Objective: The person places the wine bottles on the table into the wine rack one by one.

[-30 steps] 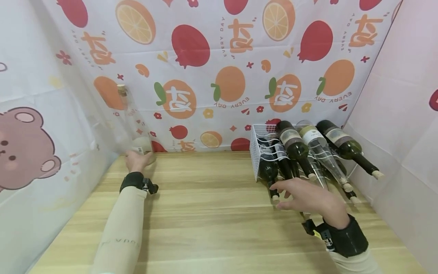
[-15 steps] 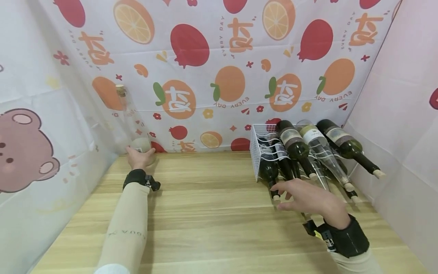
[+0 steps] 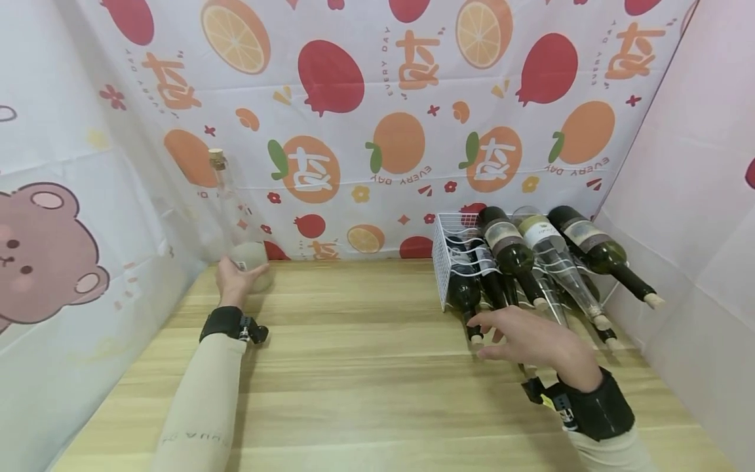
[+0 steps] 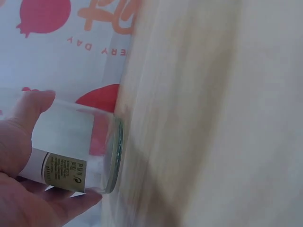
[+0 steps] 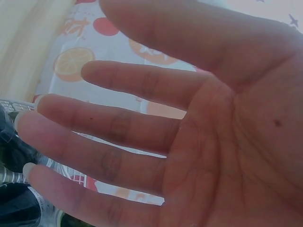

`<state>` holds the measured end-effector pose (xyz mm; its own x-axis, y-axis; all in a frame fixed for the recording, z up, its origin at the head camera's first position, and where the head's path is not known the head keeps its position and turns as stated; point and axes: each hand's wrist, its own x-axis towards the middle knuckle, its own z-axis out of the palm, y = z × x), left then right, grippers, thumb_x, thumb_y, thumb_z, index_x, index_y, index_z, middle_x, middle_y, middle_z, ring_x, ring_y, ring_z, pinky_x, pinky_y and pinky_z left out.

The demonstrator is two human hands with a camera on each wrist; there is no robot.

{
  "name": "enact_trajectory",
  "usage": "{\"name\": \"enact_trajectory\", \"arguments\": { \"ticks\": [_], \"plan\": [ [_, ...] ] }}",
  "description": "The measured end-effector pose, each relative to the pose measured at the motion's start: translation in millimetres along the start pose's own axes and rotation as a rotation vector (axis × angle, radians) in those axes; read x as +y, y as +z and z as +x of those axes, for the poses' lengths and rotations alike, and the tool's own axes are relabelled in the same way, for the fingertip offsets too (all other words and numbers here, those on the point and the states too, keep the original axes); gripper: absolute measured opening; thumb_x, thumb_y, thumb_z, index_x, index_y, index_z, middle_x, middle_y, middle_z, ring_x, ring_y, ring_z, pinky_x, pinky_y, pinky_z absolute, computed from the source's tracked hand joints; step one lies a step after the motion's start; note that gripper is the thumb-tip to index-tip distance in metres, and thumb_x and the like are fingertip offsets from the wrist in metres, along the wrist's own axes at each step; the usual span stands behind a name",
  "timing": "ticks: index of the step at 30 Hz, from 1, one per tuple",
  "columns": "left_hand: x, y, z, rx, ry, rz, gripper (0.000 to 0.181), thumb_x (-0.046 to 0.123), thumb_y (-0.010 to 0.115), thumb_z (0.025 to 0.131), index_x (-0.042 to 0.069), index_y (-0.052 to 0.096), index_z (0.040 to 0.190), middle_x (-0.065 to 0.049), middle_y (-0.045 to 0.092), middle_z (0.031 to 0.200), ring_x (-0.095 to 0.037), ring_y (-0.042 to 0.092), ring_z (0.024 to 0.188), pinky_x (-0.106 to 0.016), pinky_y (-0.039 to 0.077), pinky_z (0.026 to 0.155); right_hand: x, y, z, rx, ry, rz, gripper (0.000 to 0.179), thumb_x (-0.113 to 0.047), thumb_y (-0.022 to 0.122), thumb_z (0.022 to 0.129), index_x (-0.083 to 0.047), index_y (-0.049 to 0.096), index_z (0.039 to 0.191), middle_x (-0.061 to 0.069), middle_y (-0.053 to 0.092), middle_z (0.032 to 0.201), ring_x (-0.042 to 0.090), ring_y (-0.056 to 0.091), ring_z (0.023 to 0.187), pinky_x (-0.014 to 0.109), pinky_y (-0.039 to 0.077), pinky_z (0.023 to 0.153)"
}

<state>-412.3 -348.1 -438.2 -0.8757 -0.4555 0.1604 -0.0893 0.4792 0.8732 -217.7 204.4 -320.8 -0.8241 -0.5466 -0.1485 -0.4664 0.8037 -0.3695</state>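
At the back left, a tall clear glass bottle (image 3: 250,252) with a cork stopper (image 3: 216,155) leans slightly left. My left hand (image 3: 232,280) grips it low on the body, thumb on one side and fingers on the other. In the left wrist view, the bottle's label (image 4: 66,171) shows between thumb and fingers, and its base is right by the tabletop. My right hand (image 3: 533,337) hovers over the necks of racked bottles, fingers apart and holding nothing. The right wrist view shows its bare palm (image 5: 199,137).
A white wire rack (image 3: 440,262) at the back right bears several corked bottles, among them a dark green bottle (image 3: 510,252) and a clear bottle (image 3: 545,239) on top. Their necks point forward. Printed cloth walls (image 3: 389,196) enclose the wooden table (image 3: 354,367).
The left hand and the clear bottle have shifted slightly toward me, and the left forearm has drawn back a little. The right hand has stayed in place. The head view has shifted slightly.
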Motion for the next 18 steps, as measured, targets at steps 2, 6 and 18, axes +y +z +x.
{"name": "enact_trajectory", "arguments": {
  "ticks": [2, 6, 18],
  "plan": [
    [1.1, -1.8, -5.7, -0.002, 0.036, 0.031, 0.089, 0.03, 0.087, 0.082, -0.005, 0.039, 0.149, -0.029, 0.05, 0.147, -0.043, 0.048, 0.137, -0.054, 0.039, 0.119, 1, 0, 0.0, -0.001, -0.003, 0.002, 0.048, -0.034, 0.075, 0.094, -0.01, 0.065, 0.135, 0.004, 0.073, 0.117, 0.02, 0.072, 0.097, 0.03, 0.057, 0.079],
    [6.0, -7.3, -15.6, -0.036, 0.131, 0.087, 0.08, 0.034, 0.089, 0.08, -0.006, 0.05, 0.137, -0.025, 0.058, 0.127, -0.038, 0.055, 0.116, -0.048, 0.048, 0.099, 1, 1, 0.4, -0.012, 0.006, 0.002, 0.048, -0.035, 0.074, 0.095, -0.011, 0.064, 0.135, 0.005, 0.073, 0.119, 0.021, 0.072, 0.098, 0.03, 0.057, 0.078],
    [42.6, -27.7, -49.4, -0.255, 0.367, 0.253, 0.075, 0.053, 0.092, 0.07, -0.002, 0.065, 0.113, -0.019, 0.067, 0.093, -0.027, 0.063, 0.079, -0.028, 0.05, 0.062, 0, 2, 2.6, -0.035, 0.044, 0.002, 0.047, -0.033, 0.075, 0.095, -0.01, 0.065, 0.135, 0.008, 0.074, 0.118, 0.013, 0.071, 0.092, 0.028, 0.057, 0.074]
  ]
}}
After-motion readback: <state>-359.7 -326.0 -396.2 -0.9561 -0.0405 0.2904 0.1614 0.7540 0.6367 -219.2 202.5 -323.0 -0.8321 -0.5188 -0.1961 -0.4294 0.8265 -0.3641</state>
